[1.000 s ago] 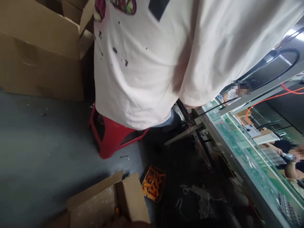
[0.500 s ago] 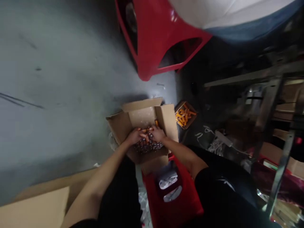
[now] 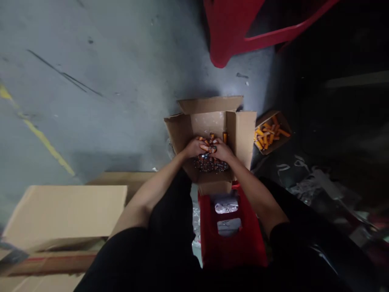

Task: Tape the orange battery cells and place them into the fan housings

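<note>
An open cardboard box (image 3: 179,132) holds many short orange cylindrical pieces (image 3: 209,165), packed close with shiny dark ends facing up. My left hand (image 3: 194,148) is inside the box, its fingers closed around some of these pieces from the left. From the right, my right hand (image 3: 222,151) closes on the same small bunch, its fingertips close to the left hand's. Several orange pieces lie crosswise between the two hands, above the packed ones. One more orange piece (image 3: 225,137) stands against the box's right wall. The exact kind of piece is too small to tell.
A smaller carton (image 3: 285,121) of loose orange pieces stands right of the box. A red plastic stool (image 3: 234,247) is close in front of me, another red stool (image 3: 223,40) beyond the box. Cardboard (image 3: 69,211) lies at the left, a white power strip (image 3: 326,184) at the right.
My view has shifted, so the box and hands appear further up and right. Both hands stay in the box, with the bunch of orange pieces now gathered more closely between them.
</note>
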A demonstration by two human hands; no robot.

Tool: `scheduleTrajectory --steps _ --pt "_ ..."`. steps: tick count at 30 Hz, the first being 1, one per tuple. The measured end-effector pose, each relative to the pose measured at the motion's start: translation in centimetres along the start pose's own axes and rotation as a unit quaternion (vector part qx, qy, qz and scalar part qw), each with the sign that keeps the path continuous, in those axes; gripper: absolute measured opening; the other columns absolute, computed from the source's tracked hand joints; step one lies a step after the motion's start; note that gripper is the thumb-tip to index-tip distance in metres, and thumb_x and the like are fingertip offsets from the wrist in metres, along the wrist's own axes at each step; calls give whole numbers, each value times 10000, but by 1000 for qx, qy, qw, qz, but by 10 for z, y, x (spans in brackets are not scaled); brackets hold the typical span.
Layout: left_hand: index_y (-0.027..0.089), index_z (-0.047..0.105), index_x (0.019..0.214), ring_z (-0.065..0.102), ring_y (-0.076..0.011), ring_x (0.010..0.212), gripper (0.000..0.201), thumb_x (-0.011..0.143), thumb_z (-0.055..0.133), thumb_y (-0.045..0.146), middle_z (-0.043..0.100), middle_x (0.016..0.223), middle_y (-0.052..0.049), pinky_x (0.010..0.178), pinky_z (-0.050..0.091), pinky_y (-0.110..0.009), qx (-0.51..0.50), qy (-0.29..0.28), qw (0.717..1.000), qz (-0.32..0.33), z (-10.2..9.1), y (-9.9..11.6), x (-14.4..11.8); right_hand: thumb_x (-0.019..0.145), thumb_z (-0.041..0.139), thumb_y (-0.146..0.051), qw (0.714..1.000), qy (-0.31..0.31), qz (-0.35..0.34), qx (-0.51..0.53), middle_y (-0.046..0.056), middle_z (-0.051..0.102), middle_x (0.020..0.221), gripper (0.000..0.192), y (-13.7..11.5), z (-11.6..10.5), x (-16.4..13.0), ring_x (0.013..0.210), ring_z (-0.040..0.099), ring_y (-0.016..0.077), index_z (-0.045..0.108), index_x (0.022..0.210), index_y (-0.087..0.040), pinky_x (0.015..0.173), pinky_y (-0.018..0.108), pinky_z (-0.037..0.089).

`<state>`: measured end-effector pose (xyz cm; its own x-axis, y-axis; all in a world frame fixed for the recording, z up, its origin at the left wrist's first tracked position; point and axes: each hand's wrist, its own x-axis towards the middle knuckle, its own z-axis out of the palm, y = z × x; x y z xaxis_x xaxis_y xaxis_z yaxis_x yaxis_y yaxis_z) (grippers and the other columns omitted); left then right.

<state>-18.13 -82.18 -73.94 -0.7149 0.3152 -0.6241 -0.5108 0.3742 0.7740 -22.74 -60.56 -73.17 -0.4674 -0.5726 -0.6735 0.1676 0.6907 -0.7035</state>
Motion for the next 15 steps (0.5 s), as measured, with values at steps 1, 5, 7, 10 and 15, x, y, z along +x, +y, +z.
scheduleTrajectory --steps 1,5,7,10,15 --pt "190 758 761 696 -232 1031 143 706 833 299 786 975 -60 966 556 -321 -12 8 1000 -16 0 1 2 703 969 -107 1000 6 -1 22 93 664 1248 356 2 2 1 1202 667 304 857 1023 -216 1154 457 529" --pt "149 742 776 675 -182 869 170 677 830 256 749 869 -35 804 556 -266 -65 23 995 -72 -2 12 -5 763 884 -128 993 46 -7 111 78 671 1180 210 4 8 5 1163 673 273 846 958 -198 1109 404 541" --pt "137 741 803 631 -138 747 151 705 793 240 709 786 2 715 533 -233 -93 12 992 -80 -4 27 -18 806 870 -209 986 66 -10 150 76 675 1165 154 -3 7 1 1180 666 266 840 956 -192 1114 396 536" --pt "135 742 806 601 -112 697 126 730 761 233 675 749 23 673 507 -210 -119 -6 990 -69 -5 64 -41 805 889 -316 978 74 -18 196 62 692 1115 163 -18 -10 -26 1131 685 254 831 915 -209 1053 380 569" --pt "164 767 847 663 -132 759 158 736 801 271 711 812 13 729 552 -235 -155 -119 980 31 19 152 -31 794 926 -427 957 112 -19 267 72 742 1189 236 -37 -83 -134 1134 709 281 834 921 -251 1015 406 594"
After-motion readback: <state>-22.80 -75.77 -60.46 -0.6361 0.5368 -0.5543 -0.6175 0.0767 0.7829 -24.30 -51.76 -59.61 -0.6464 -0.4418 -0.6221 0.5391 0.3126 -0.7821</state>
